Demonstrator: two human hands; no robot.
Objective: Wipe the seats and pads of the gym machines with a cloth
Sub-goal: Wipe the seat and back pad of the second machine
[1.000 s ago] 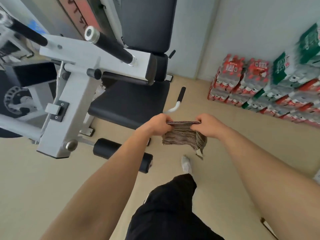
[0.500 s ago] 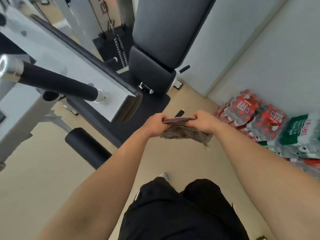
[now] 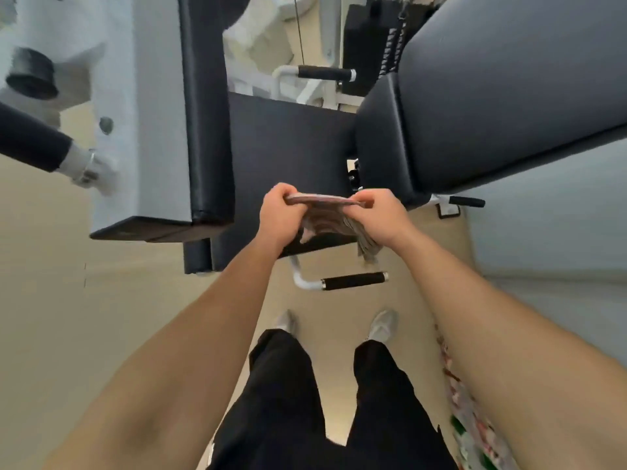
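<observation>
A folded brownish striped cloth [image 3: 327, 220] is stretched between my two hands over the near edge of a black machine seat [image 3: 288, 147]. My left hand [image 3: 280, 217] grips its left end and my right hand [image 3: 376, 217] grips its right end, with loose cloth hanging below the right hand. A large black backrest pad [image 3: 502, 96] rises to the right of the seat, with a smaller lumbar pad [image 3: 380, 137] at its base. A long black arm pad [image 3: 207, 110] on a white frame stands left of the seat.
A black-gripped side handle [image 3: 353, 280] sticks out below the seat, just in front of my feet. A black grip bar [image 3: 32, 144] juts in from the left. A weight stack [image 3: 369, 42] stands behind the seat. Packs of bottles [image 3: 471, 422] lie at the lower right by the wall.
The view has swung right and closer, so I now stand square over the seat. Both hands keep hold of the cloth and are now above the seat's near edge.
</observation>
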